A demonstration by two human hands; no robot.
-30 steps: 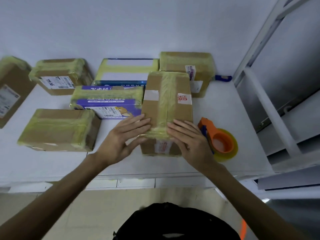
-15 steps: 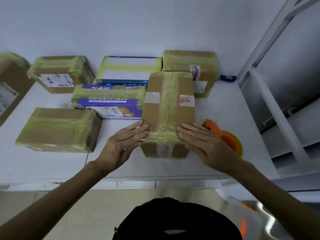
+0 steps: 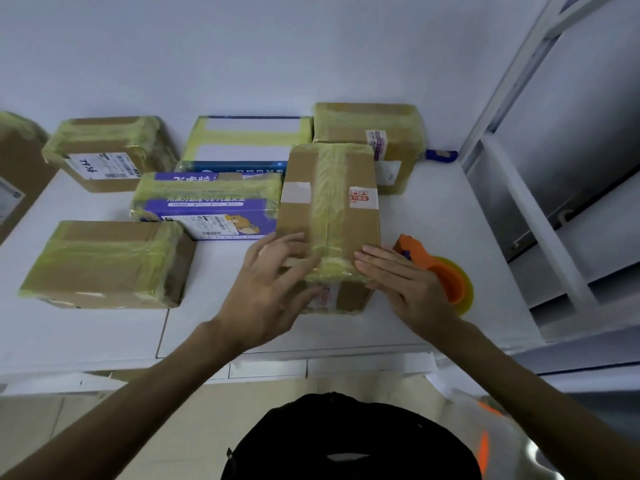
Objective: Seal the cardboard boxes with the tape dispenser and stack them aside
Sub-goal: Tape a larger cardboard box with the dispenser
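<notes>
A brown cardboard box [image 3: 332, 206] with a yellow tape strip along its top stands lengthwise on the white table [image 3: 104, 337]. My left hand [image 3: 270, 285] lies over its near left corner, fingers spread on the top and thumb low on the front face. My right hand [image 3: 405, 282] rests flat at the near right edge, fingers straight and pointing left onto the tape. The orange tape dispenser [image 3: 440, 271] with its yellow roll lies just right of the box, partly hidden behind my right hand.
Several taped boxes lie around: a brown box [image 3: 107, 265] at left, a purple printed box [image 3: 207, 206], a blue-and-white box [image 3: 246, 140], brown boxes at back left [image 3: 107, 150] and back right [image 3: 381, 133]. A white metal frame [image 3: 540, 188] bounds the right side.
My left hand has slid right and down onto the box's near left corner and front face. My right hand has shifted slightly along the near right edge. The box stays in place.
</notes>
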